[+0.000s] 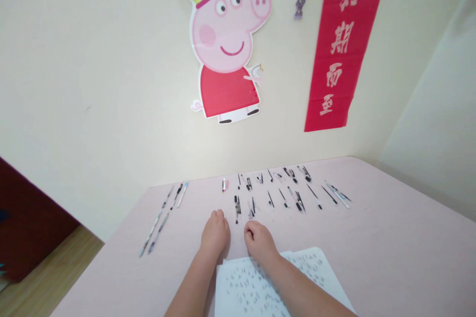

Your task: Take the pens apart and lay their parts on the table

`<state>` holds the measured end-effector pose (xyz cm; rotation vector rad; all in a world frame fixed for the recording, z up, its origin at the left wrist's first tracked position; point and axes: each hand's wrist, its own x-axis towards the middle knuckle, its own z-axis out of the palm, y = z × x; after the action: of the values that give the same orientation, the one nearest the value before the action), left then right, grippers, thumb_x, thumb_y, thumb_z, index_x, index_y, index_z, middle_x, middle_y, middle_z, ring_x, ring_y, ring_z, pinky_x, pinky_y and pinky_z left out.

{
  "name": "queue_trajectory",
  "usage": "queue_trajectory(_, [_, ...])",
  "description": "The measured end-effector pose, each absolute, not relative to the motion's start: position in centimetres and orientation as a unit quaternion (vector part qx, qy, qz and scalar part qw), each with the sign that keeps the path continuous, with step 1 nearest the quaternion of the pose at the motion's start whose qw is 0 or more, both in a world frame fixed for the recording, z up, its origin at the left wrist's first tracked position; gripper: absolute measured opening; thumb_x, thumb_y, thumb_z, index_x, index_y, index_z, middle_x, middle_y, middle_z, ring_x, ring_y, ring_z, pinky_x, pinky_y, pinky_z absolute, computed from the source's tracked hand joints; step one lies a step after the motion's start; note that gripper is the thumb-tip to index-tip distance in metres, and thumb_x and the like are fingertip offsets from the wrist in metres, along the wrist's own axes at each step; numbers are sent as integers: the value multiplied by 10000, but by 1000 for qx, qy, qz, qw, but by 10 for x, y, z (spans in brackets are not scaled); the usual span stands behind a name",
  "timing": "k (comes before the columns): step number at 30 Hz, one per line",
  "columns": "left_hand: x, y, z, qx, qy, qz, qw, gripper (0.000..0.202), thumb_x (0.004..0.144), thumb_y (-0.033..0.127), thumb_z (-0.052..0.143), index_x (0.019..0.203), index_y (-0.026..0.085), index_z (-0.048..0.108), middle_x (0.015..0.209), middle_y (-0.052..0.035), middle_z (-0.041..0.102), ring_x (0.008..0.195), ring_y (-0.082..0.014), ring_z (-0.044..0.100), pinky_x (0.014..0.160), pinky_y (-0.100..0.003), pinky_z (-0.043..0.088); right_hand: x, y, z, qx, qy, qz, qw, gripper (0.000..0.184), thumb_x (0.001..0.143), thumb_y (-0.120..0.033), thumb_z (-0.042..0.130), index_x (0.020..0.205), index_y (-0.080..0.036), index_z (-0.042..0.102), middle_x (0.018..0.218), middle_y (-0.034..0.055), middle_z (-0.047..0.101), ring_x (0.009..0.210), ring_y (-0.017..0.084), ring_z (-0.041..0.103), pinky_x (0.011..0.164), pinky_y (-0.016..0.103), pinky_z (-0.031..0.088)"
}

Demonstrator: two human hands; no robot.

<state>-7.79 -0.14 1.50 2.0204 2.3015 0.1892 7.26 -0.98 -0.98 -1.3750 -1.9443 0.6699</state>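
My left hand (216, 232) rests on the pink tabletop with its fingers curled in, and nothing shows in it. Just to its right, my right hand (261, 241) is closed in a loose fist, also with no object showing. The right wrist lies over sheets of paper (238, 287) covered in small dark marks. Beyond the hands, disassembled pen parts lie in two rough rows. Nearest my left hand is a black pen part (237, 209); a small clear-and-black group (252, 208) lies just past my right hand.
Several assembled pens (151, 233) lie at the left of the table (390, 237). A small pink-and-white item (224, 185) is near the back edge. The wall behind carries a pig cutout (228, 91) and a red banner (344, 49).
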Motion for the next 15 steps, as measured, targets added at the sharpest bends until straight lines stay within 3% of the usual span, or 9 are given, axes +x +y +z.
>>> queue_trajectory(6, [-87, -10, 12, 658, 750, 65, 35, 203, 880, 169, 298, 861, 166, 500, 913, -66, 556, 854, -159, 549, 744, -268, 367, 72, -14, -6, -510, -782, 241, 265, 221, 717, -83, 415, 684, -192, 604, 709, 9, 613, 670, 137, 520, 615, 221, 304])
queue_trajectory(15, [-92, -7, 7, 657, 747, 92, 36, 214, 873, 181, 307, 821, 175, 515, 872, -53, 566, 819, -150, 551, 719, -260, 359, 73, -14, -5, -511, -785, 237, 259, 231, 716, -82, 411, 693, -194, 612, 713, 8, 614, 676, 138, 523, 621, 222, 302])
